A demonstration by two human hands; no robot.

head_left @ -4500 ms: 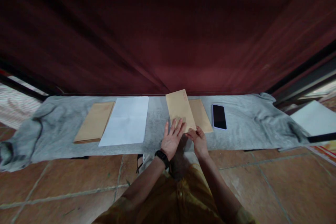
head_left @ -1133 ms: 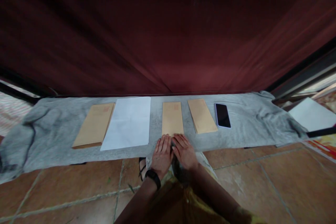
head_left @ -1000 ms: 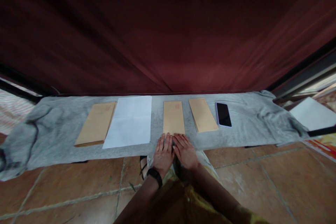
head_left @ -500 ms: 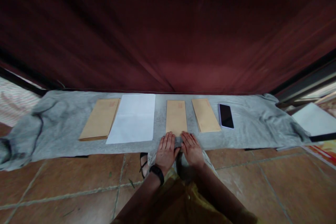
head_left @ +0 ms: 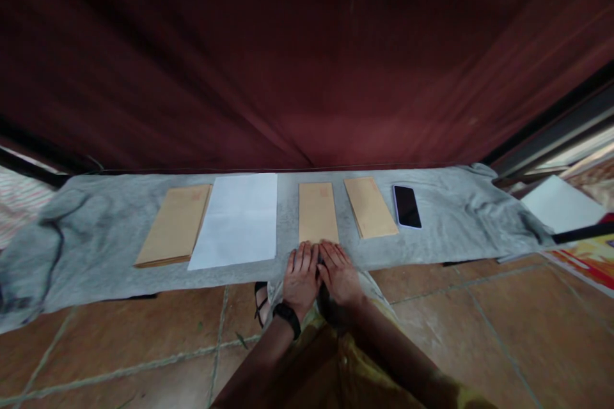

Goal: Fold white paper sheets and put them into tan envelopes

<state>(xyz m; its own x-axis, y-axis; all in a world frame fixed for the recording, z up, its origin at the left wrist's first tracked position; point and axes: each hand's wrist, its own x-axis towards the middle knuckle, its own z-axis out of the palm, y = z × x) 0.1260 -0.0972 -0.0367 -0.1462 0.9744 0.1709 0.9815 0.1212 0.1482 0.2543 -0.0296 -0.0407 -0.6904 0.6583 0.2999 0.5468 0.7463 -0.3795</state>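
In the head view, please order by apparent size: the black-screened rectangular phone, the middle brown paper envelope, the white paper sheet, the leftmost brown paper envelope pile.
1. White paper sheet
2. Leftmost brown paper envelope pile
3. Middle brown paper envelope, near end partly hidden
4. Black-screened rectangular phone

The bare left hand (head_left: 301, 281) and the bare right hand (head_left: 341, 278) lie side by side, palms down, fingers extended forward. Their index fingertips nearly meet, and the thumbs angle into the narrow gap between. Behind the left hand, a black band (head_left: 287, 318) rings the wrist. Both forearms slant back and outward from the hands.
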